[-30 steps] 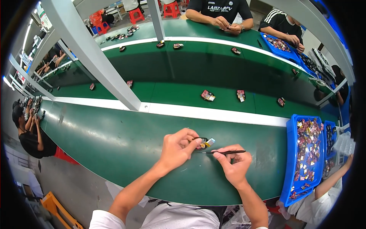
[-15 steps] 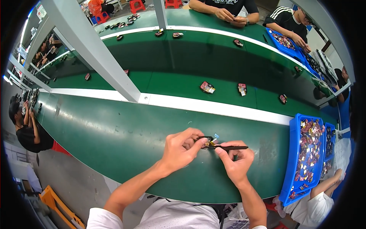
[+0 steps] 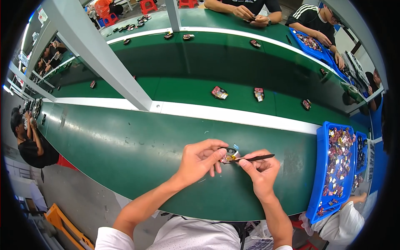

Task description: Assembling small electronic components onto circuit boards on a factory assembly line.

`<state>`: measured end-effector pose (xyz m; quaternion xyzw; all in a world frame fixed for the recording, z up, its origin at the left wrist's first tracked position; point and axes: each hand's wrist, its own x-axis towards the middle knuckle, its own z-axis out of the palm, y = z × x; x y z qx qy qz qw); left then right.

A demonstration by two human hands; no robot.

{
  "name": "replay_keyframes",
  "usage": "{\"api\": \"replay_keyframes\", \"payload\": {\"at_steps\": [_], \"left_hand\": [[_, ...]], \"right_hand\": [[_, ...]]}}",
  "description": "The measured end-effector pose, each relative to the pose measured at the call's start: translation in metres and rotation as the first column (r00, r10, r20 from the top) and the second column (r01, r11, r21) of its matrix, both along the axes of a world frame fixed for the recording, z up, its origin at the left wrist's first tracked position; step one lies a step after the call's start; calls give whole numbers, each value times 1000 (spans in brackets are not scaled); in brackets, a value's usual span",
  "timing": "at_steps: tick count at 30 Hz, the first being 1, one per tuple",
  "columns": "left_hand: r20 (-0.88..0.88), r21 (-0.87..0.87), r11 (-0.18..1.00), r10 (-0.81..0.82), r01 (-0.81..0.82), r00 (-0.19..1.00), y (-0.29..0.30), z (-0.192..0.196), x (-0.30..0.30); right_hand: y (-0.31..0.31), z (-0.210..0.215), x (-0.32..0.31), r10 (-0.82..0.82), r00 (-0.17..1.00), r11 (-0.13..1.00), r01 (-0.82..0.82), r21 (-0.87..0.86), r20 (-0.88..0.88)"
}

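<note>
My left hand (image 3: 203, 160) is closed on a small black plastic housing (image 3: 230, 150), gripping it between thumb and fingers above the green bench. Inside the housing a reddish circuit piece (image 3: 225, 158) shows, with a bit of yellow beside it; the fingers hide part of both. In my right hand (image 3: 261, 168) is a slim black stick-shaped tool (image 3: 262, 157), pinched between thumb and fingers. One end of the tool reaches the housing's lower edge, and the other points out to the right. Whether its tip touches the circuit piece I cannot tell.
A blue tray (image 3: 320, 166) of small reddish circuit pieces stands at the bench's right end. Beyond the white rail (image 3: 233, 118), a green conveyor belt (image 3: 179, 91) carries several similar assemblies. A grey post (image 3: 100, 54) rises at the left. Co-workers sit across the belt and at both sides.
The housing has tipped so more of its inside shows. My right hand and the tool have shifted slightly, the tool now slanting more upward. Assemblies on the belt have moved left.
</note>
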<state>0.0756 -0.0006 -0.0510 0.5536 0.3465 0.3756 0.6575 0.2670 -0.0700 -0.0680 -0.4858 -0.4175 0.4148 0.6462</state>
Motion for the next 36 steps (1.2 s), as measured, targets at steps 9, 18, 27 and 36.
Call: {"api": "replay_keyframes", "payload": {"at_steps": [9, 18, 27, 36], "left_hand": [[80, -93, 992, -84, 91, 993, 1, -1, 4], [56, -13, 998, -58, 58, 997, -4, -5, 9], [46, 28, 999, -23, 21, 999, -6, -7, 14], [42, 32, 999, 17, -18, 999, -8, -10, 21]], "right_hand": [[-4, -2, 0, -159, 934, 945, 51, 322, 319], [-5, 0, 4, -187, 900, 914, 13, 406, 393], [-5, -3, 8, -188, 898, 914, 12, 405, 398], [-9, -9, 13, -157, 939, 959, 70, 276, 306]]}}
